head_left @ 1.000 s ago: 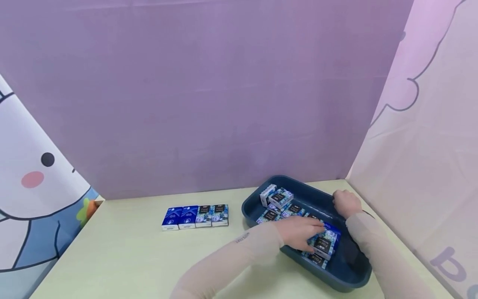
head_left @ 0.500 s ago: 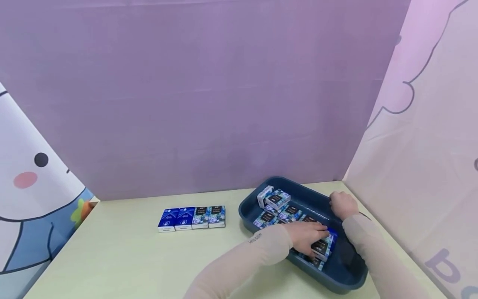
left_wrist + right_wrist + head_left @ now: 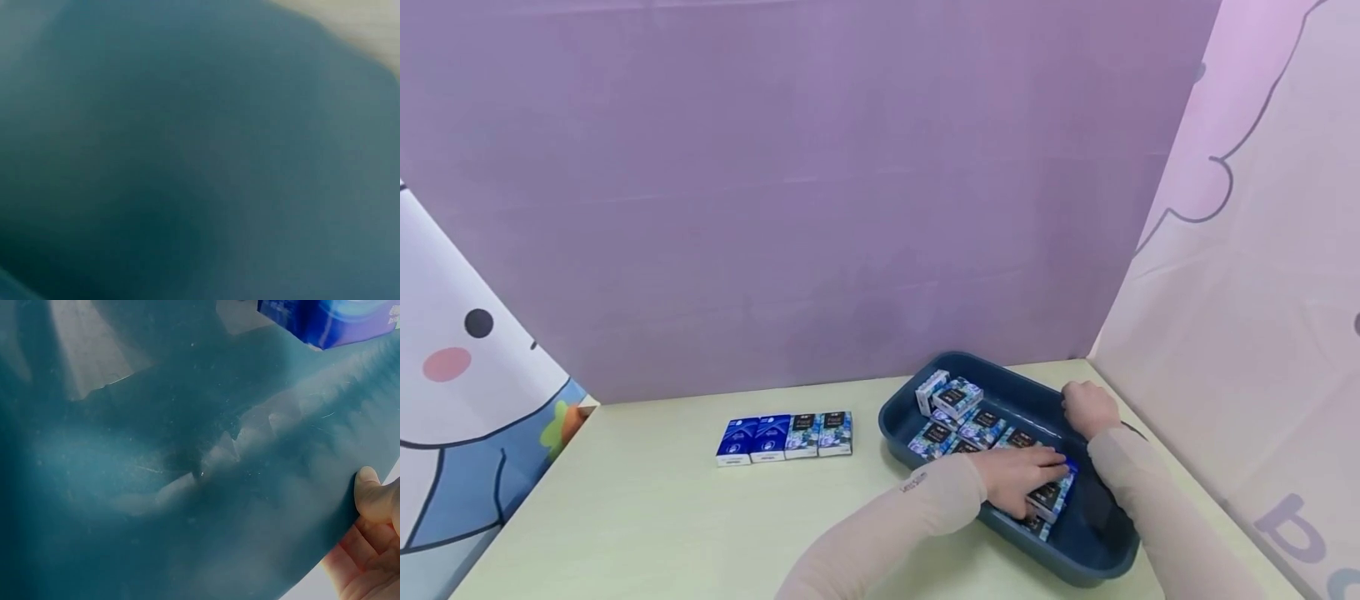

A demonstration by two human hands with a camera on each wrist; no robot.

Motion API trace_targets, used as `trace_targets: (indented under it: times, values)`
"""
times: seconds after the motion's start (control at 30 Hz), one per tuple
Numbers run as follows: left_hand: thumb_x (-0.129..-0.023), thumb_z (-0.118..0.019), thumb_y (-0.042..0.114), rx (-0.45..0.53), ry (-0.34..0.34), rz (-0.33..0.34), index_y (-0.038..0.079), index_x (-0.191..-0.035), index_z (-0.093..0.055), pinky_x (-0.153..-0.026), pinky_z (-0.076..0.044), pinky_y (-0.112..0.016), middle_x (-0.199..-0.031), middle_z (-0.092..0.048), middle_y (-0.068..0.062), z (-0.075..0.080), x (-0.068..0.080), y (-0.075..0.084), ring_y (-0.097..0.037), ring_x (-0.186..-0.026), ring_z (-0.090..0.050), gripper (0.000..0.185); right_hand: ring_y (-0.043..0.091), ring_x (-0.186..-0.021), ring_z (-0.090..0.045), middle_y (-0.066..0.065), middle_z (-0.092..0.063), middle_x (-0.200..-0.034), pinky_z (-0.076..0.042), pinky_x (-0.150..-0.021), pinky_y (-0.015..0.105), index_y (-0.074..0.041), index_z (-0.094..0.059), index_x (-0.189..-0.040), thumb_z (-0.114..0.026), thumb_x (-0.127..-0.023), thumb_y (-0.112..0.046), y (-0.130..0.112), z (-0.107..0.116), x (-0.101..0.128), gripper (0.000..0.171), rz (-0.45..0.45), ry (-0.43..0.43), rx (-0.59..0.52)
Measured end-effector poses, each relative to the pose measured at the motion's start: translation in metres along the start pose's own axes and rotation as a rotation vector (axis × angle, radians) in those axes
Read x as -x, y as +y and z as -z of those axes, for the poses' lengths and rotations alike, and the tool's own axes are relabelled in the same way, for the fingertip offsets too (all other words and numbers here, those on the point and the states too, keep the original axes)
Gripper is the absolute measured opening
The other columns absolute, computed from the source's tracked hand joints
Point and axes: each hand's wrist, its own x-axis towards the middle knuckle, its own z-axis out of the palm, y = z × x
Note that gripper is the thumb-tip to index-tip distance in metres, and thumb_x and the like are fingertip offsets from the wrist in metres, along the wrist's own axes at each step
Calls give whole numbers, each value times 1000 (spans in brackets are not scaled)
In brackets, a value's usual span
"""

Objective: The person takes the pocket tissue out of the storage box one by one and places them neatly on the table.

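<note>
A dark blue plastic tray (image 3: 1000, 377) holds several tissue packs, floral ones marked "Face" and a plain blue one. My left hand (image 3: 1018, 477) reaches in over its near side and holds a floral tissue pack (image 3: 1051, 498) lying on others, fingers across the far side and thumb at the near side. My right hand (image 3: 1090, 408) grips the tray's right rim. In the right wrist view, its thumb (image 3: 370, 490) is inside the wall and the fingers outside; a blue pack (image 3: 340, 325) shows above. The left wrist view holds only the blurred tray wall (image 3: 200, 144).
On the pale table (image 3: 647, 508), left of the tray, tissue packs lie side by side in a row: blue packs (image 3: 752, 439) at left, floral packs (image 3: 818, 434) at right. A purple backdrop (image 3: 820, 208) stands behind, and a light printed panel (image 3: 1247, 350) rises at right.
My left hand has shifted slightly right, further over the floral pack, then stays there. The right hand keeps its hold on the rim. The packs stay in place; the view has turned a little.
</note>
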Motion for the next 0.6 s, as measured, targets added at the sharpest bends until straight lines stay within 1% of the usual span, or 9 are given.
trace_targets:
  times: [0.1, 0.2, 0.43, 0.6]
  values:
    - [-88, -53, 41, -12, 19, -29, 21, -148, -15, -112, -11, -15, -153, -14, 7, -2, 1, 0, -8, -141, -9, 74, 38, -61, -60, 20, -63, -69, -47, -48, 47, 2, -64, -74, -62, -79, -3, 0, -1, -1, 7, -2, 7, 2]
    - [-89, -52, 42, -34, 33, -41, 20, -148, -14, -112, -11, -15, -153, -15, 5, -2, 1, 0, -9, -141, -11, 73, 38, -59, -59, 20, -62, -68, -47, -47, 47, 2, -63, -73, -62, -79, -3, 0, -1, -1, 8, -2, 17, 6]
    - [-89, -50, 45, -61, 50, -44, 21, -147, -16, -110, -17, -12, -150, -21, 6, -2, 1, 0, -5, -138, -19, 72, 37, -58, -59, 21, -62, -67, -47, -47, 46, 2, -63, -72, -64, -78, -3, 2, -2, 0, 7, 2, 45, 9]
    - [-89, -50, 47, -70, 53, -41, 21, -147, -18, -111, -17, -14, -149, -25, 6, -3, 3, 1, -5, -137, -21, 71, 37, -59, -59, 21, -62, -68, -47, -47, 46, 2, -63, -72, -63, -79, -3, 2, -3, 0, 8, -6, 28, 5]
